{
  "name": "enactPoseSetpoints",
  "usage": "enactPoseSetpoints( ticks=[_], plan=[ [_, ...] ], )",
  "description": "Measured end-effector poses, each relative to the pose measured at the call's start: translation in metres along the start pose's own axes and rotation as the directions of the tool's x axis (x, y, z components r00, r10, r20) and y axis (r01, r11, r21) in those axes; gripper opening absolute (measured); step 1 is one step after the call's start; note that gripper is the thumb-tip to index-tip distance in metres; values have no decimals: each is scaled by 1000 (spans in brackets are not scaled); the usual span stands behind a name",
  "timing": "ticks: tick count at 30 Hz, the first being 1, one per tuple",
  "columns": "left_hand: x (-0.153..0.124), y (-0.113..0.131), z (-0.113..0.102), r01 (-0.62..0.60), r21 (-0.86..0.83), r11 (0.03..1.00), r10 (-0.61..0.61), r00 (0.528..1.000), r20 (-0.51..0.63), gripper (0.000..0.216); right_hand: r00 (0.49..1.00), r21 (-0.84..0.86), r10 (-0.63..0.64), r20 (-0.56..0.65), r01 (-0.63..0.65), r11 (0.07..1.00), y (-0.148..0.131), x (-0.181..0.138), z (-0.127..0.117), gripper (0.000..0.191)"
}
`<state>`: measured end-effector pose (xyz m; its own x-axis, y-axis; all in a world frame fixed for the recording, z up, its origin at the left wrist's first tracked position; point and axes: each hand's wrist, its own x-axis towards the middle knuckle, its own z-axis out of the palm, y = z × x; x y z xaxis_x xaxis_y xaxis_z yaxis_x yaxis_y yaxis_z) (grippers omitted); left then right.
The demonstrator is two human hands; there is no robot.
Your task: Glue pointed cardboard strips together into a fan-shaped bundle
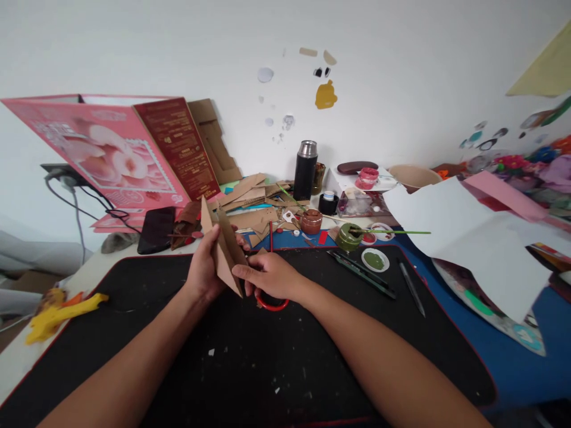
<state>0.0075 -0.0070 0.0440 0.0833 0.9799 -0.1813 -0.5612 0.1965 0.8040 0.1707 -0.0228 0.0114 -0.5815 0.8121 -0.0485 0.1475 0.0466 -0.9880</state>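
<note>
Above the black desk mat, a folded cardboard piece is tilted between my two hands. My left hand is closed around its left side, thumb on the near face and fingertips showing behind. My right hand pinches its lower right end, the thumb lying against the cardboard's edge; some of its fingers are hidden. Just under my right hand, a red loop handle, which looks like part of a pair of scissors, rests on the mat.
Cardboard scraps lie behind my hands by a black thermos. A green paint jar, a brown paint jar, a dark green utility knife and a pen are rightward. A yellow glue gun lies left, below a pink box.
</note>
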Motion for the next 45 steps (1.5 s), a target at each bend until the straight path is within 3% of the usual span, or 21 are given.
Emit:
enactPoseSetpoints(
  ticks=[10, 15, 22, 32, 45],
  plan=[
    [-4, 1, 0, 128, 36, 991, -130, 988, 79, 43, 1000, 170, 7, 30, -12, 985, 0, 5, -3, 75],
    [-8, 1, 5, 218, 52, 975, -223, 968, 117, 49, 998, 234, 66, -3, -63, 970, -4, 4, -3, 68],
    [-4, 2, 1, 158, 80, 984, -166, 981, 98, 52, 994, 230, 89, -59, -73, 971, -2, 5, -2, 64],
    [-8, 3, 8, 102, 32, 994, -105, 990, 99, 51, 998, 328, 62, 0, -59, 943, 0, 5, -4, 74],
    [-13, -3, 7, 193, 25, 981, -194, 960, 204, 67, 1000, 316, 30, -1, -28, 948, 2, 6, -2, 65]
  ],
)
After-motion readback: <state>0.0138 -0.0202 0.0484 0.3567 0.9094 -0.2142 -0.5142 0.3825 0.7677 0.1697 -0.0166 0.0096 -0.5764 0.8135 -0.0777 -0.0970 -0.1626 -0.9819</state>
